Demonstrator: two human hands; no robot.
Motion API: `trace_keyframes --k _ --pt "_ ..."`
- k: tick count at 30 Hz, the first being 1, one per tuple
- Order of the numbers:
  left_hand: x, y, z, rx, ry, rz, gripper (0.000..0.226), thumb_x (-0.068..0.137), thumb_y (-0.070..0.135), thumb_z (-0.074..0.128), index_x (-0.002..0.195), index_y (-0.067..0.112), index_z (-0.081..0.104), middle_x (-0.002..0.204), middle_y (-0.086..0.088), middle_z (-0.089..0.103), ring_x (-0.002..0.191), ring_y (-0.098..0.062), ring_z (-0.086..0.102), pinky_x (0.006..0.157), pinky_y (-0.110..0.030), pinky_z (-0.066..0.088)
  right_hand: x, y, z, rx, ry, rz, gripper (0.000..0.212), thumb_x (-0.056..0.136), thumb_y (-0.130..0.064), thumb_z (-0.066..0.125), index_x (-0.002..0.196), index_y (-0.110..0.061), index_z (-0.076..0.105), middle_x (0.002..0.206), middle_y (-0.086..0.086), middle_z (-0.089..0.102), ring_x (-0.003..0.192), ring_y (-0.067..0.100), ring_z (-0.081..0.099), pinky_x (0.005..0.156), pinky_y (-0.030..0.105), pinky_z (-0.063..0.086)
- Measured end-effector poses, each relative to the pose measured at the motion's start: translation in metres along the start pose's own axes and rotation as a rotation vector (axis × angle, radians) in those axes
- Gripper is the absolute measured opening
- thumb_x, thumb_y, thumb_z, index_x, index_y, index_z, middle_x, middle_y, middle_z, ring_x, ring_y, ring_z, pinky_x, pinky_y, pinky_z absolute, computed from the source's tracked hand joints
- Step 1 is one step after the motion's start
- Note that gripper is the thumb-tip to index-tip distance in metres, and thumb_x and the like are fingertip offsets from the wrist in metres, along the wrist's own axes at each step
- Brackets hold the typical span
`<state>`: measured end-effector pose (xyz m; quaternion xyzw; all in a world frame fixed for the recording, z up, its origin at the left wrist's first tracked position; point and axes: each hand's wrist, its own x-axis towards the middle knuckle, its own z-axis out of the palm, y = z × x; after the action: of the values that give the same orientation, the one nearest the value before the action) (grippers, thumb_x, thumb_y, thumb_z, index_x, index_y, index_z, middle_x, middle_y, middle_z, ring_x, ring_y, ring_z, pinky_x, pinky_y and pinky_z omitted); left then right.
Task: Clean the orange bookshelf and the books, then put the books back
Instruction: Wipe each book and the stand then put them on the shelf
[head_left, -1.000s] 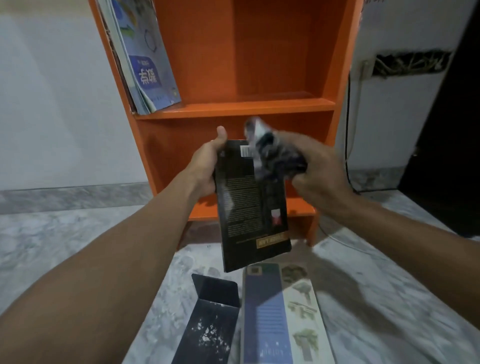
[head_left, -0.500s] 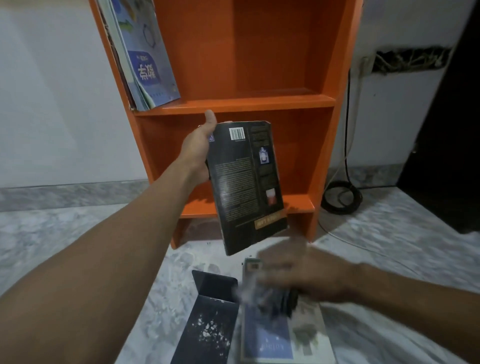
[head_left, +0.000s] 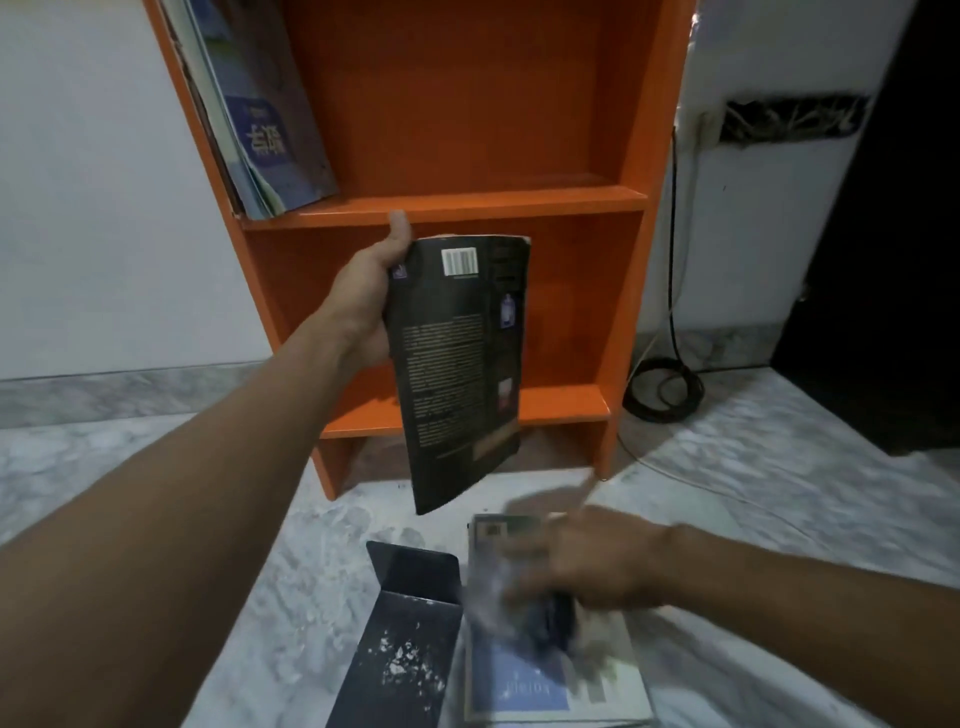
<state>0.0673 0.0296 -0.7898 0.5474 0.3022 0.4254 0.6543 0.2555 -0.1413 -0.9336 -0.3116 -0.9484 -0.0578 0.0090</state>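
My left hand grips a black paperback by its left edge and holds it upright, back cover and barcode toward me, in front of the orange bookshelf. My right hand is blurred, low over a blue and cream book lying on the floor. It holds a dark cloth against that book's cover. Thin blue books lean at the left of the upper shelf.
A dark folded card or cover speckled with white dust lies on the marble floor left of the floor book. A coiled black cable sits right of the bookshelf. A dark doorway is at far right.
My right hand dropped with the cloth from the black paperback down to the book on the floor. My left hand raised the paperback toward the shelf.
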Motion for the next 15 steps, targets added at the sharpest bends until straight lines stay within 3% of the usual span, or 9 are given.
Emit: trace_keyframes --k 2,4,6,10,12,15 --pt "-0.003 0.000 -0.007 0.033 0.057 0.012 0.060 0.093 0.062 0.046 0.117 0.012 0.068 0.118 -0.014 0.069 0.107 -0.031 0.068 0.093 -0.047 0.053 -0.003 -0.007 0.003 -0.095 -0.144 -0.084 0.038 0.089 -0.021 0.061 0.127 -0.029 0.058 0.121 0.007 0.060 0.102 0.030 0.062 0.078 0.045 0.054" --pt "-0.003 -0.002 -0.008 0.064 0.096 0.000 0.059 0.092 0.062 0.048 0.117 0.013 0.068 0.117 -0.014 0.070 0.106 -0.031 0.069 0.091 -0.048 0.055 0.003 -0.005 -0.020 -0.017 0.038 0.058 0.045 0.087 -0.022 0.059 0.130 -0.031 0.053 0.120 0.005 0.060 0.099 0.026 0.063 0.071 0.044 0.056" --pt "-0.005 -0.004 -0.007 0.060 0.077 -0.022 0.061 0.093 0.063 0.046 0.117 0.012 0.068 0.117 -0.015 0.070 0.106 -0.032 0.068 0.093 -0.049 0.053 0.016 0.006 -0.057 0.025 0.347 0.137 0.047 0.082 -0.018 0.063 0.128 -0.025 0.058 0.116 0.009 0.064 0.091 0.026 0.066 0.066 0.038 0.060" --pt "-0.005 -0.006 0.014 0.032 -0.067 -0.080 0.062 0.095 0.062 0.042 0.120 0.010 0.064 0.118 -0.017 0.067 0.111 -0.036 0.063 0.097 -0.045 0.051 0.039 0.048 -0.129 -0.007 0.860 0.546 0.057 0.079 -0.003 0.063 0.133 -0.017 0.056 0.126 0.011 0.058 0.111 0.028 0.057 0.088 0.044 0.054" --pt "-0.005 -0.005 0.032 0.017 -0.136 -0.090 0.069 0.095 0.063 0.038 0.129 0.008 0.060 0.126 -0.019 0.064 0.116 -0.036 0.060 0.102 -0.046 0.047 0.051 0.062 -0.137 0.045 0.898 0.708 0.062 0.080 0.002 0.055 0.137 -0.021 0.054 0.129 0.006 0.055 0.117 0.024 0.052 0.095 0.045 0.049" --pt "-0.004 0.001 0.047 0.020 -0.129 -0.068 0.066 0.094 0.064 0.037 0.116 0.009 0.065 0.114 -0.017 0.069 0.102 -0.031 0.067 0.092 -0.042 0.054 0.057 0.048 -0.102 0.048 0.818 0.688 0.058 0.086 -0.006 0.042 0.140 -0.026 0.050 0.146 0.011 0.043 0.135 0.030 0.039 0.110 0.049 0.039"
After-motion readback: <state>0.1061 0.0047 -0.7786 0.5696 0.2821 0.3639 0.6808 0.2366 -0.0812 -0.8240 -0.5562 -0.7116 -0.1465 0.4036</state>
